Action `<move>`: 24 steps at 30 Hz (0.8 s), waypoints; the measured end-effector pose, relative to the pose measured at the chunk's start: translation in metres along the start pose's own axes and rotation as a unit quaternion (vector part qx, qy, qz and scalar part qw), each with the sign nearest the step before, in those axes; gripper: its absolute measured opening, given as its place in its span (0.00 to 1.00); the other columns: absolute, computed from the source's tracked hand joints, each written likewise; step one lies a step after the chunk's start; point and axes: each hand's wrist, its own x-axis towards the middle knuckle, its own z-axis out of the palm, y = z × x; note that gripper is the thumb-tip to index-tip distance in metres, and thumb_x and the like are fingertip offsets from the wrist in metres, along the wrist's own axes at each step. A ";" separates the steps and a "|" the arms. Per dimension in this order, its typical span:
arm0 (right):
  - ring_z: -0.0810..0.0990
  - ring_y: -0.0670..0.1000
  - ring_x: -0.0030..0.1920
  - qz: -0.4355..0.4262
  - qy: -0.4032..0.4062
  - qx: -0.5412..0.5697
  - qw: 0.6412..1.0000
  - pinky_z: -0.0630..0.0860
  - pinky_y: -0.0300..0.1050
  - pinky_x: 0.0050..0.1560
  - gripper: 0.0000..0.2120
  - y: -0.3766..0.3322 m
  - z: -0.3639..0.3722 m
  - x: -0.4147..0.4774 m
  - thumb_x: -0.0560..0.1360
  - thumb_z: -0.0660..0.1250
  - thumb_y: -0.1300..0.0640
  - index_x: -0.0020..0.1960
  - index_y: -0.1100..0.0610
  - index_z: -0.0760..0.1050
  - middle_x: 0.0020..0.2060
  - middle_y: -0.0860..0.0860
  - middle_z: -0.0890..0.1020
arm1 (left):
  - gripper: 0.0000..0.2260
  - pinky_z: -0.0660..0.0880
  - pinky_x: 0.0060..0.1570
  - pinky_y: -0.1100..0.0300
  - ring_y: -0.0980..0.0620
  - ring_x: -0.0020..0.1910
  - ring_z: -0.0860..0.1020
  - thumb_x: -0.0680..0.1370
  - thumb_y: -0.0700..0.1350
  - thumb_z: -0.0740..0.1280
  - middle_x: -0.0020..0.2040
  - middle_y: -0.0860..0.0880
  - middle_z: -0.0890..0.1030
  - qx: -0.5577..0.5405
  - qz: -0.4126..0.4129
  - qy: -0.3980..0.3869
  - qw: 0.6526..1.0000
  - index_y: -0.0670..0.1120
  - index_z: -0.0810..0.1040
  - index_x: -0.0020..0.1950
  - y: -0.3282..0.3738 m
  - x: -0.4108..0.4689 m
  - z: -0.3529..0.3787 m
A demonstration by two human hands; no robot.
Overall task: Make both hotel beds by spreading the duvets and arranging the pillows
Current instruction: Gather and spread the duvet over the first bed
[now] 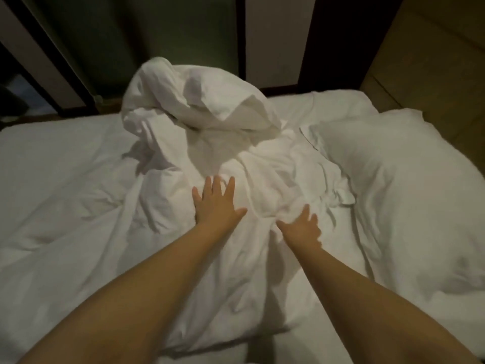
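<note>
Reaching over the bed (52, 158), your left hand (216, 203) lies flat on the crumpled white duvet (199, 143), fingers spread wide, holding nothing. Your right hand (301, 227) is blurred; whether its grip pinches the fabric cannot be told. A pillow (409, 179) lies right of the heap. Dark wall panels (162, 35) stand behind the bed.

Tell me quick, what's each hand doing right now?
Left hand: open, fingers spread, flat on the duvet.
Right hand: blurred, at a duvet fold; cannot tell if it is gripping.
</note>
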 end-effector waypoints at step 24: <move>0.79 0.51 0.49 -0.246 -0.276 0.278 0.887 0.75 0.41 0.49 0.10 0.091 -0.022 -0.080 0.76 0.67 0.57 0.55 0.59 0.78 0.49 0.53 0.81 | 0.17 0.69 0.56 0.54 0.39 0.59 0.74 0.78 0.39 0.58 0.63 0.39 0.76 -0.349 -0.334 0.090 0.871 0.44 0.72 0.66 0.091 -0.161 0.081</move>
